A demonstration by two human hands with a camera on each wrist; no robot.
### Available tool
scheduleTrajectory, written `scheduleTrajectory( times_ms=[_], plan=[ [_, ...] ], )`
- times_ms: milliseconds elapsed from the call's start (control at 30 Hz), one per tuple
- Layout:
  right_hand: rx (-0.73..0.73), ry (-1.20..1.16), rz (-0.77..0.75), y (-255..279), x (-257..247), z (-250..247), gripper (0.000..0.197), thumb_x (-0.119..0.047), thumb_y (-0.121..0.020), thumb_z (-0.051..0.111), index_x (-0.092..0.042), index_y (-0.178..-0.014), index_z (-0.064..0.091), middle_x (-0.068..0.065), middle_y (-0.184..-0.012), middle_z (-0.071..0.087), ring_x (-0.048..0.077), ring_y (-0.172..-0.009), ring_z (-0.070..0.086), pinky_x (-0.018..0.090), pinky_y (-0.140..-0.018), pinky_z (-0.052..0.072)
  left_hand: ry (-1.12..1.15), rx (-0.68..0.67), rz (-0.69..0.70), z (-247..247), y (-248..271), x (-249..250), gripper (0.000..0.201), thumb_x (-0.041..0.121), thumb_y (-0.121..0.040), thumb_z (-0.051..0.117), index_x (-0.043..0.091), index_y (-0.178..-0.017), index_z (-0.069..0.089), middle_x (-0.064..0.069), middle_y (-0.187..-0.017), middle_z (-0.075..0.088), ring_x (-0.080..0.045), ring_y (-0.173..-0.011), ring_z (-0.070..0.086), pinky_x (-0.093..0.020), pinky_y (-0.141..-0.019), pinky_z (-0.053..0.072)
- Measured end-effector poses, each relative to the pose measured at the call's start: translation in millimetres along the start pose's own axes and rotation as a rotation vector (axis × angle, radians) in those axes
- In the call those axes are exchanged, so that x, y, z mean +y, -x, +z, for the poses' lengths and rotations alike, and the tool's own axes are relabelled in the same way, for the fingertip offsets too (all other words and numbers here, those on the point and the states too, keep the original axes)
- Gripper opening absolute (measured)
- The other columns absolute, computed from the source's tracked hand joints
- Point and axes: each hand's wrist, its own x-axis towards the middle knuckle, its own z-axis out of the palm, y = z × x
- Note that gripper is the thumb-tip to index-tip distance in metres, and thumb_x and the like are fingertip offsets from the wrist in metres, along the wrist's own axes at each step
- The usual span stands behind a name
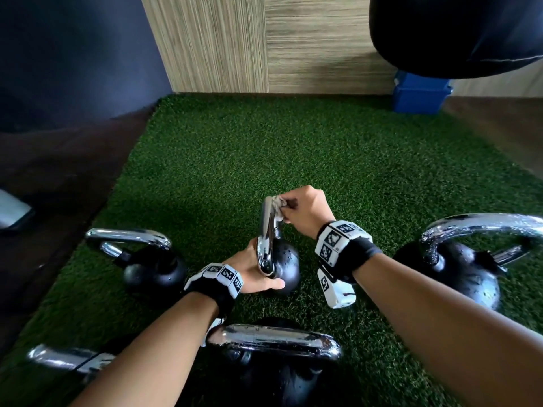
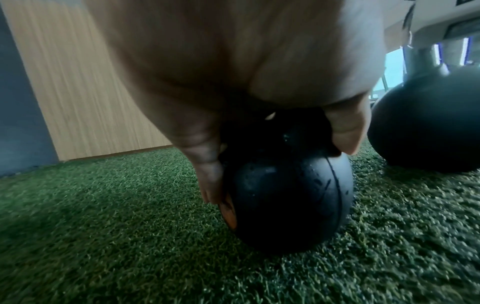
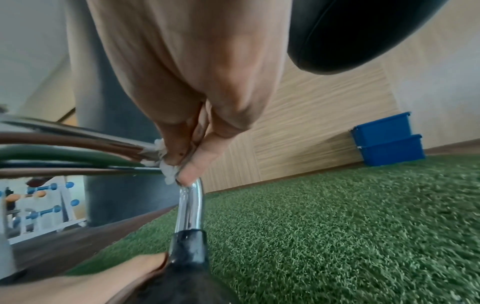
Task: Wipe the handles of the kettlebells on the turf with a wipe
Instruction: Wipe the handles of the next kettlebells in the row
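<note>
A small black kettlebell with a chrome handle stands on the green turf in the middle. My right hand pinches a crumpled white wipe against the top far end of that handle; the wipe wraps the handle's bend. My left hand grips the kettlebell's ball from above, thumb on one side and fingers on the other. Several other chrome-handled kettlebells stand around it.
Other kettlebells sit at the left, right and near front. Stacked blue bins stand by the wood-panel wall. A black punching bag hangs at the upper right. Dark floor borders the turf's left edge.
</note>
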Motion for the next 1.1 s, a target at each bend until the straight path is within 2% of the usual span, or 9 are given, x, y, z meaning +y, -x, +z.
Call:
scheduleTrajectory(
  times_ms=[167, 267, 333, 533, 667, 800, 867, 967, 1100],
  plan=[
    [-0.032, 0.040, -0.015, 6.7, -11.3, -6.1, 0.008, -0.007, -0.088, 0.074, -0.010, -0.095, 0.077, 0.004, -0.088, 0.076, 0.009, -0.071, 0.071, 0.025, -0.063, 0.061, 0.006, -0.054, 0.011, -8.9, -3.9, 0.1, 0.087, 0.062, -0.077, 0.073, 0.031, -0.151, 0.040, -0.003, -0.153, 0.045, -0.022, -0.132, 0.050, -0.039, -0.116, 0.039],
    [-0.219, -0.249, 0.152, 12.5, -17.5, -8.4, 0.012, -0.002, -0.082, 0.078, -0.011, -0.087, 0.072, 0.010, -0.090, 0.077, 0.010, -0.070, 0.076, 0.028, -0.067, 0.063, 0.182, -0.001, 0.173, -15.5, -1.4, -4.0, 0.091, 0.050, -0.075, 0.080, 0.078, -0.136, 0.019, 0.013, -0.165, 0.022, -0.010, -0.148, 0.026, -0.035, -0.126, 0.016],
    [-0.317, -0.415, 0.272, 11.4, -22.5, -10.2, 0.013, 0.002, -0.082, 0.077, -0.007, -0.083, 0.068, 0.016, -0.090, 0.077, 0.026, -0.080, 0.078, 0.043, -0.078, 0.063, 0.221, 0.007, 0.232, -16.8, -3.8, -6.4, 0.094, 0.047, -0.075, 0.082, 0.087, -0.126, 0.015, 0.024, -0.163, 0.017, -0.002, -0.149, 0.016, -0.029, -0.123, 0.006],
    [-0.381, -0.521, 0.288, 12.9, -26.1, -10.0, 0.020, -0.003, -0.074, 0.083, -0.003, -0.086, 0.067, 0.017, -0.089, 0.078, 0.034, -0.086, 0.077, 0.051, -0.084, 0.060, 0.177, -0.013, 0.076, -15.5, -8.0, -8.9, 0.093, 0.052, -0.077, 0.080, 0.043, -0.154, 0.029, 0.011, -0.165, 0.027, -0.012, -0.151, 0.027, -0.026, -0.122, 0.015],
    [-0.484, -0.416, 0.217, 26.4, -19.4, -3.2, 0.019, -0.004, -0.076, 0.083, -0.001, -0.087, 0.068, 0.008, -0.081, 0.079, 0.021, -0.073, 0.078, 0.028, -0.063, 0.062, 0.065, -0.057, 0.159, -23.5, 0.3, 2.5, 0.060, 0.036, -0.089, 0.075, 0.021, -0.142, 0.052, 0.001, -0.148, 0.049, -0.018, -0.136, 0.045, -0.040, -0.122, 0.031],
    [-0.434, -0.097, 0.054, 38.3, -9.5, 15.7, 0.019, -0.008, -0.077, 0.084, -0.015, -0.077, 0.066, -0.006, -0.069, 0.070, -0.002, -0.056, 0.068, 0.009, -0.049, 0.048, 0.124, -0.100, 0.131, -25.4, 4.4, 2.5, 0.018, 0.032, -0.090, 0.076, 0.032, -0.096, 0.060, 0.020, -0.092, 0.054, 0.008, -0.082, 0.053, -0.022, -0.090, 0.053],
    [-0.345, 0.039, -0.042, 43.0, -4.7, 23.9, 0.017, -0.013, -0.076, 0.084, -0.017, -0.079, 0.068, -0.011, -0.074, 0.067, 0.001, -0.061, 0.065, 0.009, -0.050, 0.044, 0.210, -0.072, 0.092, -26.5, 7.5, 2.8, 0.030, 0.033, -0.087, 0.079, 0.021, -0.109, 0.064, 0.014, -0.099, 0.059, -0.003, -0.090, 0.058, -0.011, -0.080, 0.047],
    [-0.250, 0.037, -0.124, 49.8, 7.5, 31.4, 0.013, -0.012, -0.078, 0.082, -0.013, -0.089, 0.076, -0.003, -0.083, 0.073, 0.012, -0.073, 0.070, 0.017, -0.063, 0.051, 0.177, -0.117, 0.203, -25.4, 9.8, 6.8, 0.039, 0.030, -0.089, 0.076, 0.021, -0.126, 0.065, 0.004, -0.122, 0.065, -0.016, -0.111, 0.059, -0.030, -0.099, 0.048],
    [-0.315, -0.033, -0.109, 52.9, 19.1, 28.9, 0.012, -0.020, -0.087, 0.076, -0.016, -0.098, 0.079, -0.005, -0.087, 0.072, 0.014, -0.076, 0.068, 0.021, -0.067, 0.052, 0.047, -0.085, 0.215, -24.0, 12.2, 12.2, 0.033, 0.033, -0.090, 0.072, 0.025, -0.121, 0.065, 0.007, -0.115, 0.056, -0.015, -0.105, 0.053, -0.030, -0.094, 0.044]
  ],
)
